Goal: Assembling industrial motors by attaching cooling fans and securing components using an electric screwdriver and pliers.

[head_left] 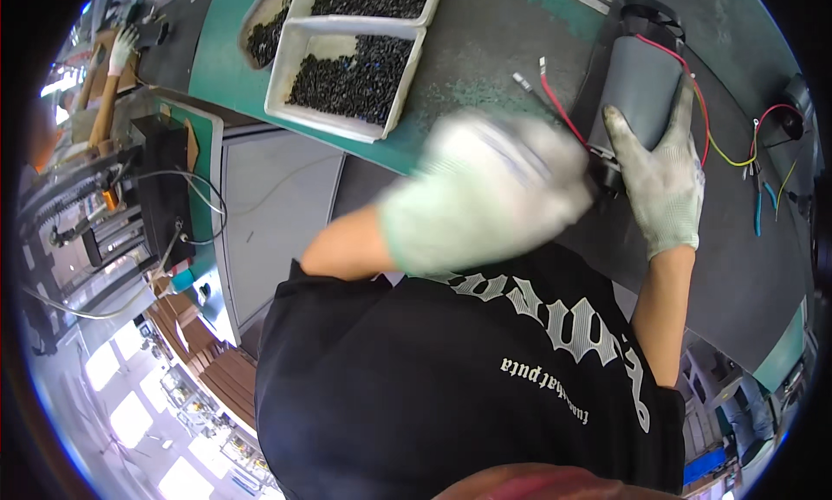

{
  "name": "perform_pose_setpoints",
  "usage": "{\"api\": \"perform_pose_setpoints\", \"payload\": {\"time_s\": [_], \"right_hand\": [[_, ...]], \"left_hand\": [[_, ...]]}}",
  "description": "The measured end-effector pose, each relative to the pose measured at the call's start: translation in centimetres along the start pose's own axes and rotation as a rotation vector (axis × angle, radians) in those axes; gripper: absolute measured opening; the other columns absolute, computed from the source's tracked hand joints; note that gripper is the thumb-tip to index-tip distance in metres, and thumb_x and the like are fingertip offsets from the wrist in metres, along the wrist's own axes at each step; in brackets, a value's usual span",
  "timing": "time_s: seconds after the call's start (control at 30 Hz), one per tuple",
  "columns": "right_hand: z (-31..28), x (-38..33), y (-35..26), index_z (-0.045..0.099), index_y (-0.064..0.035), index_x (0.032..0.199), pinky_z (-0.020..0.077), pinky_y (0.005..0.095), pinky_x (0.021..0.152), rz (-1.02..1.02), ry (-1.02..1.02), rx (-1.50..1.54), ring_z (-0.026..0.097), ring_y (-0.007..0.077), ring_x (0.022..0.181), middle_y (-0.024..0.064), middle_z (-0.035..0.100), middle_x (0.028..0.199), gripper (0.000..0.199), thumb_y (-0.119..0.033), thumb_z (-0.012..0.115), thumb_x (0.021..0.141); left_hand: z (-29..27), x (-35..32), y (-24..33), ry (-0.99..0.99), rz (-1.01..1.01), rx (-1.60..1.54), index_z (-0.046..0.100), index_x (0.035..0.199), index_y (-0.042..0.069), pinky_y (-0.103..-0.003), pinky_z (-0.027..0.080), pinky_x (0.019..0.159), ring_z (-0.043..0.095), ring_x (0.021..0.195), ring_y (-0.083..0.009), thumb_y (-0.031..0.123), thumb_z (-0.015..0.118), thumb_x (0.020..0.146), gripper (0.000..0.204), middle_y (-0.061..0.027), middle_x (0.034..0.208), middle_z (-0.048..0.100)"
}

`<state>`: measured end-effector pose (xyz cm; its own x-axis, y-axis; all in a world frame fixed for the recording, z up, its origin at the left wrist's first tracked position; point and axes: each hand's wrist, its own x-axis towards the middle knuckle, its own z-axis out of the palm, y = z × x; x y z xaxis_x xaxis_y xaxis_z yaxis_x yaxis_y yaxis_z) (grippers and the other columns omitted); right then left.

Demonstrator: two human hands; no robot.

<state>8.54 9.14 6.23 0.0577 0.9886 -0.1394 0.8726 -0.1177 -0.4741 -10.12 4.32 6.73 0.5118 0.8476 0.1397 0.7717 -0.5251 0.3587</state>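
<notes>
A grey cylindrical motor (643, 75) with a black end piece lies on the dark worktop. My right hand (663, 175), in a whitish glove with darkened fingertips, grips its near part, the thumb on one side and fingers on the other. Beside that near end is my left hand (507, 184), gloved too and smeared by motion. Its fingers and anything in them cannot be made out. A red wire (562, 110) with a pale terminal runs out from the motor's near end. Another red wire (704, 101) curves along its right side.
White bins (277, 88) of small black parts stand at the upper left, next to a smaller container (249, 32). Blue-handled pliers (759, 209) lie at the right near loose wires. Far left, another person's gloved hand (122, 49) shows beyond some equipment.
</notes>
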Motion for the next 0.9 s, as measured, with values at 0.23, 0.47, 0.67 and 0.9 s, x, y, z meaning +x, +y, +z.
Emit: {"api": "perform_pose_setpoints", "payload": {"time_s": [0.23,0.47,0.67,0.9], "right_hand": [[-8.0,-0.7,12.4,0.047,0.0104,0.128,0.0523,0.0387,0.09,-0.284,0.673,0.662,0.061,0.0298,0.107,0.0218,0.059,0.121,0.056,-0.033,0.057,0.094],[-15.1,4.7,25.5,0.048,0.0032,0.13,0.0483,0.0362,0.097,-0.213,1.391,0.275,0.054,0.0243,0.114,0.0169,0.053,0.127,0.048,-0.012,0.066,0.089],[-18.3,12.2,35.0,0.04,-0.0016,0.138,0.0375,0.0383,0.105,-0.399,0.256,0.904,0.05,0.0218,0.119,0.012,0.053,0.127,0.055,-0.009,0.063,0.089],[-18.7,10.0,30.6,0.052,0.0011,0.127,0.0424,0.0357,0.099,-0.356,0.373,0.566,0.06,0.021,0.106,0.0139,0.059,0.122,0.044,-0.011,0.064,0.086]], "left_hand": [[-7.9,1.1,-27.4,0.104,-0.617,0.722,0.062,0.101,0.005,-0.039,0.05,0.074,0.064,0.079,-0.0298,0.037,0.054,0.091,0.035,-0.0156,0.087,0.065],[-4.9,2.2,-28.0,-0.01,-0.661,0.635,0.064,0.103,0.006,-0.047,0.05,0.087,0.064,0.097,-0.0374,0.024,0.051,0.085,0.029,-0.0218,0.102,0.067],[-5.2,2.8,-27.2,0.036,-0.609,0.588,0.066,0.097,0.005,-0.044,0.05,0.089,0.064,0.099,-0.0355,0.013,0.05,0.082,0.024,-0.0212,0.104,0.067],[-5.7,2.7,-25.4,-0.011,-0.715,0.522,0.064,0.106,0.001,-0.045,0.049,0.09,0.064,0.1,-0.0378,0.017,0.048,0.084,0.032,-0.0246,0.106,0.065]]}}
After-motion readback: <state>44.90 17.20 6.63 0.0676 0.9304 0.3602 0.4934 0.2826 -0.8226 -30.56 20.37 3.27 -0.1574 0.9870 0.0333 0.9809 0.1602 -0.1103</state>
